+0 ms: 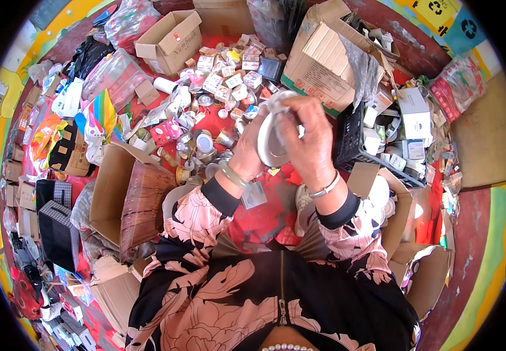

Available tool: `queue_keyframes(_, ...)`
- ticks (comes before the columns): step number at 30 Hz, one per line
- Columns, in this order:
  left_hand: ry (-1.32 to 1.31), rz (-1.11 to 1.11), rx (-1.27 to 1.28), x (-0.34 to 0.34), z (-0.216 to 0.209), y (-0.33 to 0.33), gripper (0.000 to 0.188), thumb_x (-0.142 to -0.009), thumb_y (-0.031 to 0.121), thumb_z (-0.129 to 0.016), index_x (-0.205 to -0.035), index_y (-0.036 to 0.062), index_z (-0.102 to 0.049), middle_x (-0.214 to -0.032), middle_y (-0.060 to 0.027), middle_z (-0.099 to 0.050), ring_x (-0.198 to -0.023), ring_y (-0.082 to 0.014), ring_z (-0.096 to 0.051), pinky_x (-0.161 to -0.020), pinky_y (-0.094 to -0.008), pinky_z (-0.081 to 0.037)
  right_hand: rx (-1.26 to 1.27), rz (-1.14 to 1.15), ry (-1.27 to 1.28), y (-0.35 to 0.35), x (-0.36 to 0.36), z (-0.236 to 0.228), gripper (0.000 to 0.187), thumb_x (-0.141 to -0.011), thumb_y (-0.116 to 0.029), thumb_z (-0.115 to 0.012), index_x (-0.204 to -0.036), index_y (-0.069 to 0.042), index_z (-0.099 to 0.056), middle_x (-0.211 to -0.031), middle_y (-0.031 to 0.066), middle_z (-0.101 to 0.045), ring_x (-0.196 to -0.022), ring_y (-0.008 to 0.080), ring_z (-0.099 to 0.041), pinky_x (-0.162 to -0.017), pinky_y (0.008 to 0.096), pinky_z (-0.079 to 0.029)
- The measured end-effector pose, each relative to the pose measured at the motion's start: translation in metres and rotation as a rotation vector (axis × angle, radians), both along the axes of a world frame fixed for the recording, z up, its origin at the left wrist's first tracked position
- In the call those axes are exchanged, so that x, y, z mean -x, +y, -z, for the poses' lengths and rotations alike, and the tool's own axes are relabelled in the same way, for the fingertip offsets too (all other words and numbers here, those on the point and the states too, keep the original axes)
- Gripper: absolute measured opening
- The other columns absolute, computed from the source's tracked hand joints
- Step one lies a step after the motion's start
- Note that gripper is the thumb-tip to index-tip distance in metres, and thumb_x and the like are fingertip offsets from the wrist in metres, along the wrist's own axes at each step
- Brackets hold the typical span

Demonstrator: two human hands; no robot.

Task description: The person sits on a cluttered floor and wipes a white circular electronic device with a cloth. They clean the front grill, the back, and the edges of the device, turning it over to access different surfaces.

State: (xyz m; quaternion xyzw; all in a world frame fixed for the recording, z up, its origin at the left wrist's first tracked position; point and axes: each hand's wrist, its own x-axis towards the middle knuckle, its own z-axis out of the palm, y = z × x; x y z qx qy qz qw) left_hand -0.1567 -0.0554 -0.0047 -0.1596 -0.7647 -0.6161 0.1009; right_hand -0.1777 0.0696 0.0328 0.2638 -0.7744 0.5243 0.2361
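Note:
A white round piece with a raised rim (pixel 272 145), like a shallow dish or lid, is held up in front of me, tilted on its edge. My left hand (pixel 246 147) grips it from the left, with most of its fingers hidden behind it. My right hand (pixel 313 133) is closed on its upper right side, fingertips bent over the rim. At its top, near the right fingers, is a pale part I cannot make out. Beyond my hands lies a heap of small boxes (pixel 226 79), with metal and white round parts (pixel 204 143) nearer to me.
An open cardboard box (pixel 112 187) stands left, another (pixel 402 205) right with white round pieces (pixel 380 188) inside. A black crate (pixel 349 140) of boxes is at the right. Larger cartons (pixel 168 44) stand at the back. Red sheeting (pixel 259 225) covers the floor between my feet.

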Motion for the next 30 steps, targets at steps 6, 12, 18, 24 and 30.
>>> queue_keyframes(6,-0.088,0.133,-0.375,0.008,0.048,-0.015,0.049,-0.084,0.018,-0.060,-0.128,0.0050,-0.043,-0.118,-0.0150,-0.056,-0.108,-0.0258,-0.056,-0.095,-0.0351,-0.044,-0.182,-0.303,0.125,-0.015,-0.039,0.019,0.027,-0.065,0.007,-0.063,-0.089,-0.004,-0.061,-0.092,0.0108,-0.056,-0.089,0.0291,-0.057,-0.077,0.0364,-0.048)
queue_keyframes(12,0.088,0.051,-0.172,-0.003,0.009,0.001,0.051,-0.083,0.016,-0.059,-0.129,0.0032,-0.042,-0.120,-0.0132,-0.054,-0.109,-0.0247,-0.055,-0.092,-0.0323,-0.044,-0.137,0.105,0.324,0.008,0.010,0.008,0.024,-0.067,0.008,-0.060,-0.087,-0.005,-0.057,-0.090,0.0127,-0.057,-0.085,0.0312,-0.057,-0.074,0.0383,-0.048)
queue_keyframes(18,0.247,-0.032,0.058,0.005,0.004,-0.006,0.048,-0.082,0.011,-0.061,-0.127,0.0035,-0.044,-0.119,-0.0105,-0.055,-0.107,-0.0195,-0.055,-0.090,-0.0316,-0.045,-0.152,-0.123,0.273,-0.017,-0.026,0.014,0.026,-0.064,0.010,-0.059,-0.085,-0.005,-0.056,-0.087,0.0115,-0.057,-0.083,0.0293,-0.057,-0.075,0.0371,-0.048)
queue_keyframes(24,-0.017,-0.077,-0.196,0.015,0.033,-0.006,0.047,-0.082,0.014,-0.062,-0.124,0.0031,-0.046,-0.115,-0.0113,-0.058,-0.105,-0.0200,-0.057,-0.088,-0.0319,-0.046,-0.162,-0.027,0.189,0.001,0.000,0.030,0.028,-0.063,0.005,-0.061,-0.088,-0.007,-0.056,-0.093,0.0112,-0.057,-0.087,0.0313,-0.056,-0.076,0.0380,-0.048)
queue_keyframes(30,0.058,-0.115,0.081,0.001,0.031,-0.004,0.040,-0.091,0.016,-0.050,-0.127,0.0028,-0.043,-0.123,-0.0104,-0.052,-0.109,-0.0197,-0.054,-0.091,-0.0340,-0.045,-0.182,0.071,0.366,0.001,0.009,0.011,0.025,-0.063,0.005,-0.061,-0.085,-0.007,-0.058,-0.094,0.0122,-0.058,-0.087,0.0316,-0.056,-0.073,0.0376,-0.049)
